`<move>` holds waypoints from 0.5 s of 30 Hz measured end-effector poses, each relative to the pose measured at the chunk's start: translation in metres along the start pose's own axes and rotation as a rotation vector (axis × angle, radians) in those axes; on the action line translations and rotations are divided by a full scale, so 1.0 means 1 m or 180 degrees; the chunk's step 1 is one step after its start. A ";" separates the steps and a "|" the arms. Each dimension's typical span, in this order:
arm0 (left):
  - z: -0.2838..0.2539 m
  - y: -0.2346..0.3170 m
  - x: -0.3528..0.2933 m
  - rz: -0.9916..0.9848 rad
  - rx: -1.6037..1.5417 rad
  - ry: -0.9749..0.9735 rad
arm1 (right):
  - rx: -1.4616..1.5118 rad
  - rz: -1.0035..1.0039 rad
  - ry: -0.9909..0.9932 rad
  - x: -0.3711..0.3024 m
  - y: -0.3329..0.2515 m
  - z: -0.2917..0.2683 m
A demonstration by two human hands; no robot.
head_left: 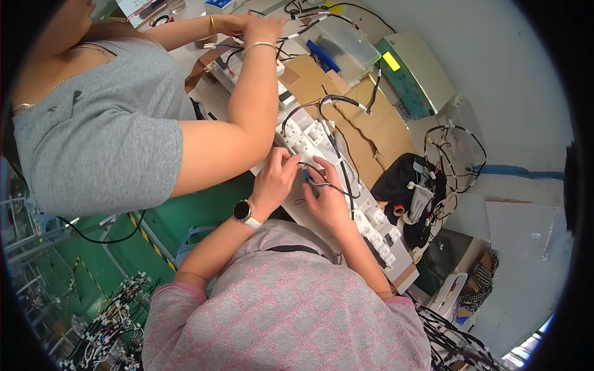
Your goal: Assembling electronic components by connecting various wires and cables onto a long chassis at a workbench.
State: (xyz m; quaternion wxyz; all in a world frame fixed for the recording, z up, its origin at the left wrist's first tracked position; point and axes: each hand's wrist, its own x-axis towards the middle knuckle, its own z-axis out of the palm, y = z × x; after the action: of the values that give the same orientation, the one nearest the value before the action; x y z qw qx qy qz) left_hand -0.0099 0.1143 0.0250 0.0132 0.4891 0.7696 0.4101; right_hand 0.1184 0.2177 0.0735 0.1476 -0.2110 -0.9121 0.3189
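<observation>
My left hand (276, 180), with a watch at the wrist, is closed with thumb and fingers pinched on a thin black cable (314, 167). Close beside it, my right hand (328, 199) has its fingers curled round the same cable, near a small blue piece (306, 175) whose kind I cannot make out. The cable loops past the right hand toward the long board. Just beyond my fingers, white blocks (303, 145) sit in a row along this board, with a dark wire harness (339, 148) lying over them. The cable's ends are hidden at my fingertips.
At my left, a co-worker's arm (257, 99) reaches over the board's far end. Cardboard (365, 117), a clear plastic bin (346, 46) and a green-and-white machine (411, 77) stand behind. A black bag (402, 182) and looped wires (455, 148) are at right; cable bundles (117, 328) lie lower left.
</observation>
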 end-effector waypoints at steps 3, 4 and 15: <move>0.007 -0.006 0.001 -0.0066 -0.0409 0.0278 | 0.0264 -0.0189 0.0331 0.004 0.015 0.011; 0.008 -0.007 0.001 -0.0067 -0.0707 0.0442 | 0.0255 -0.0185 0.0336 0.008 0.020 0.014; 0.023 -0.004 0.002 -0.0956 -0.1757 0.0971 | -0.0281 -0.0302 0.1488 0.059 0.030 0.042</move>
State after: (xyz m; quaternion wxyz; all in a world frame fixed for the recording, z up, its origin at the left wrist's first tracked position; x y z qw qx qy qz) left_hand -0.0044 0.1288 0.0078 0.0900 0.2815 0.6862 0.6647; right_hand 0.0589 0.2459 0.0306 0.3602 -0.2423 -0.8751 0.2140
